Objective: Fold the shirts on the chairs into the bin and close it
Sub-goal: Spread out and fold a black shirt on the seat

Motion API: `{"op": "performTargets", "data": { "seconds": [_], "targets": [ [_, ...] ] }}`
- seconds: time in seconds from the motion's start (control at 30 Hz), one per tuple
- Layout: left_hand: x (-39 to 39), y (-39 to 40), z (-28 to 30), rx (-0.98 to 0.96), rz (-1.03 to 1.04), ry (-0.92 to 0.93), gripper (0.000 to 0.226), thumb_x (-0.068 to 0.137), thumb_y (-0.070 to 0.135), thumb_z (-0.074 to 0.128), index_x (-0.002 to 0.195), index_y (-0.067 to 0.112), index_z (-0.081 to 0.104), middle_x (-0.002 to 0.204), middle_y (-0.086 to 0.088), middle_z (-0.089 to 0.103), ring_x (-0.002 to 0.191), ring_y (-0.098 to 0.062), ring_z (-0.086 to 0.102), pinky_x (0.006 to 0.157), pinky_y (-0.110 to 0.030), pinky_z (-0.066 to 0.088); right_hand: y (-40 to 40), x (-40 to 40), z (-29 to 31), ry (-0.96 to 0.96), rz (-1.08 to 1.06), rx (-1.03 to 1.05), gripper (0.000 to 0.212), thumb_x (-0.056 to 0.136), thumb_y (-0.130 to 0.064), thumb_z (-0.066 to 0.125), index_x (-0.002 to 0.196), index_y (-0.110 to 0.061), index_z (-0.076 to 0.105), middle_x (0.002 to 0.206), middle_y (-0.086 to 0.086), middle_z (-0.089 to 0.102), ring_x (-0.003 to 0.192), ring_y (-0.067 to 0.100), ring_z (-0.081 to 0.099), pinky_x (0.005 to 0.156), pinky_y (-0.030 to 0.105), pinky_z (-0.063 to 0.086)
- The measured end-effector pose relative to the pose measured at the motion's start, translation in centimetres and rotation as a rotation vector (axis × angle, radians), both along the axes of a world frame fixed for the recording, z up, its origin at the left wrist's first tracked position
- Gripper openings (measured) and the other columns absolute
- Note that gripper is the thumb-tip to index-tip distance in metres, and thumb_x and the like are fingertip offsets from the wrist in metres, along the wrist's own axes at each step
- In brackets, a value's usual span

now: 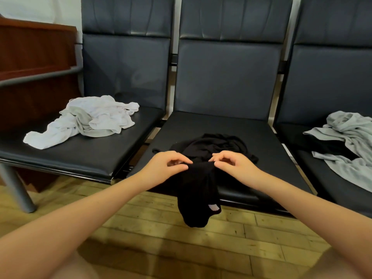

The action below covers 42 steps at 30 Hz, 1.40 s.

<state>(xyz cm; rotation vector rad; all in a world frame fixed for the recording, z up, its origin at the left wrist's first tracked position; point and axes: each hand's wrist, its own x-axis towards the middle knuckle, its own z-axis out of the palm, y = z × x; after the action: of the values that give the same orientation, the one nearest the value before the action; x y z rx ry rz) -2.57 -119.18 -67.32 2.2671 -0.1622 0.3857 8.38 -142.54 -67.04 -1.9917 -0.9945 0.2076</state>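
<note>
Fingers (182,161) of both hands pinch the black shirt (203,154) at the front edge of the middle seat (251,137), left hand (168,165) and right hand (231,164) close together, thumb and forefinger nipping the cloth, other fingers curled. Three dark chairs stand in a row. White shirt (88,121) lies crumpled across the left seat (80,156), reaching toward its left edge. Grey shirt (346,141) is heaped on the right seat (314,164). Black shirt bunches mid-seat, one end hanging over the front edge above the wood floor (161,238), a small pale label (213,207) showing.
</note>
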Motion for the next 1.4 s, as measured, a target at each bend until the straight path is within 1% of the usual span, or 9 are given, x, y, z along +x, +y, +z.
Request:
{"op": "performTargets", "data": {
  "seconds": [0.13, 0.3, 0.53, 0.63, 0.77, 0.97, 1.07, 1.23, 1.4],
  "targets": [
    [1.1, 1.0, 3.4, -0.208, 0.085, -0.069, 0.022, 0.087, 0.009, 0.068, 0.096, 0.029, 0.072, 0.098, 0.000, 0.071, 0.090, -0.010, 0.065, 0.086, -0.018, 0.048, 1.0, 0.5, 3.1, 0.275, -0.110, 0.307, 0.015, 0.096, -0.012, 0.054, 0.084, -0.016, 0.063, 0.079, -0.004, 0.058, 0.077, 0.008, 0.054, 0.070, 0.022, 0.046],
    [3.4, 2.6, 5.0, -0.191, 0.211, -0.143, 0.018, 0.088, 0.012, 0.066, 0.099, 0.026, 0.073, 0.094, 0.000, 0.070, 0.089, -0.010, 0.063, 0.081, -0.010, 0.044, 2.7, 1.9, 6.0, 0.346, -0.144, 0.367, 0.011, 0.094, -0.013, 0.057, 0.088, -0.010, 0.066, 0.062, -0.007, 0.052, 0.047, 0.006, 0.038, 0.051, 0.019, 0.041],
    [7.7, 3.8, 1.8, 0.125, 0.455, -0.167, 0.019, 0.089, 0.013, 0.062, 0.104, 0.022, 0.071, 0.093, 0.004, 0.056, 0.085, -0.011, 0.057, 0.085, -0.023, 0.044, 5.0, 5.9, 2.6, -0.101, -0.425, 0.003, 0.019, 0.092, -0.020, 0.059, 0.110, -0.021, 0.064, 0.092, -0.002, 0.058, 0.078, 0.006, 0.054, 0.072, 0.017, 0.038],
    [6.6, 1.7, 2.7, 0.079, 0.358, -0.231, 0.014, 0.091, 0.019, 0.059, 0.098, 0.024, 0.070, 0.091, 0.006, 0.059, 0.077, -0.006, 0.055, 0.075, -0.016, 0.044, 4.3, 6.8, 2.4, -0.115, -0.461, 0.017, 0.026, 0.091, -0.021, 0.060, 0.117, -0.021, 0.062, 0.106, 0.000, 0.056, 0.089, 0.008, 0.055, 0.073, 0.012, 0.036],
    [3.0, -1.9, 1.9, 0.296, -0.019, -0.272, 0.026, 0.088, 0.046, 0.054, 0.092, 0.026, 0.070, 0.083, 0.009, 0.061, 0.078, -0.007, 0.055, 0.074, -0.029, 0.047, 3.1, 6.2, 2.7, -0.105, -0.426, 0.096, 0.016, 0.091, -0.017, 0.059, 0.104, -0.024, 0.065, 0.089, -0.004, 0.061, 0.079, 0.006, 0.055, 0.072, 0.015, 0.041],
    [1.3, -2.1, -4.3, 0.748, -0.229, -0.334, 0.057, 0.077, 0.058, 0.058, 0.126, 0.028, 0.057, 0.109, 0.003, 0.054, 0.100, -0.015, 0.049, 0.082, -0.027, 0.041, 1.9, 3.7, 0.9, -0.038, -0.171, -0.095, 0.023, 0.092, -0.008, 0.055, 0.106, -0.024, 0.063, 0.075, -0.004, 0.058, 0.065, 0.009, 0.055, 0.066, 0.023, 0.047],
    [1.1, -2.1, -4.5, 0.595, -0.250, -0.403, 0.036, 0.084, 0.038, 0.058, 0.115, 0.024, 0.067, 0.100, 0.003, 0.059, 0.093, -0.014, 0.051, 0.082, -0.024, 0.043, 1.7, 2.8, 0.7, 0.005, -0.146, -0.014, 0.023, 0.096, -0.013, 0.052, 0.111, -0.026, 0.062, 0.086, -0.002, 0.063, 0.074, 0.006, 0.059, 0.064, 0.020, 0.051],
    [1.1, -2.1, -0.6, -0.065, 0.019, -0.282, 0.028, 0.089, 0.004, 0.060, 0.107, 0.024, 0.068, 0.104, 0.021, 0.063, 0.101, 0.010, 0.057, 0.091, -0.005, 0.036, 2.2, 1.7, 1.4, 0.069, -0.166, 0.186, 0.025, 0.102, -0.016, 0.042, 0.103, -0.028, 0.064, 0.085, -0.004, 0.063, 0.076, 0.008, 0.060, 0.065, 0.024, 0.050],
    [2.2, 0.7, 2.9, -0.386, 0.397, -0.167, 0.026, 0.097, 0.014, 0.049, 0.117, 0.024, 0.061, 0.112, 0.011, 0.061, 0.108, -0.004, 0.054, 0.093, -0.018, 0.043, 3.1, 1.6, 0.9, -0.095, -0.176, 0.062, 0.023, 0.095, -0.026, 0.056, 0.117, -0.029, 0.062, 0.106, -0.007, 0.061, 0.100, 0.005, 0.057, 0.086, 0.020, 0.045]
  ]
}}
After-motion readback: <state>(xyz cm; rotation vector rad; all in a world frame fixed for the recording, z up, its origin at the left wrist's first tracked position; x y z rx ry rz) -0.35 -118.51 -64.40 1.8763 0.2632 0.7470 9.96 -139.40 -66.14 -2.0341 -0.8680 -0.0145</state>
